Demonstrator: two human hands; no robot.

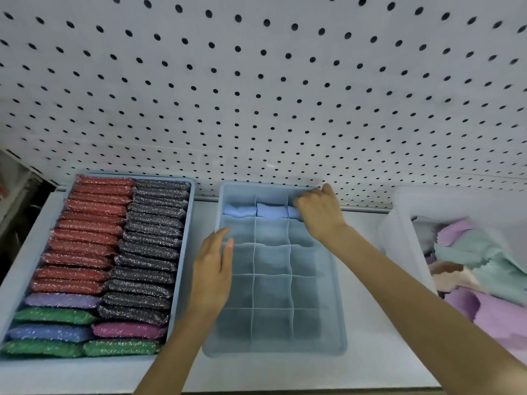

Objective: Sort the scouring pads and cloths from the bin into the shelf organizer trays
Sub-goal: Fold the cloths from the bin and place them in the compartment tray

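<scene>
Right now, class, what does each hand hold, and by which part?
Right hand pinches the rolled blue cloth by its top; left hand holds nothing, resting on the tray rim.

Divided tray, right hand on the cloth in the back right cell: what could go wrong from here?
1. The right hand grips the rightmost blue cloth in its cell. The thin dividers already look bowed and may bend into neighbouring cells.
2. The left hand only rests flat on the divided tray rim, so the tray might slide.
3. The loose cloths in the clear bin lie crumpled. Unfolded, they may overfill a cell.
</scene>
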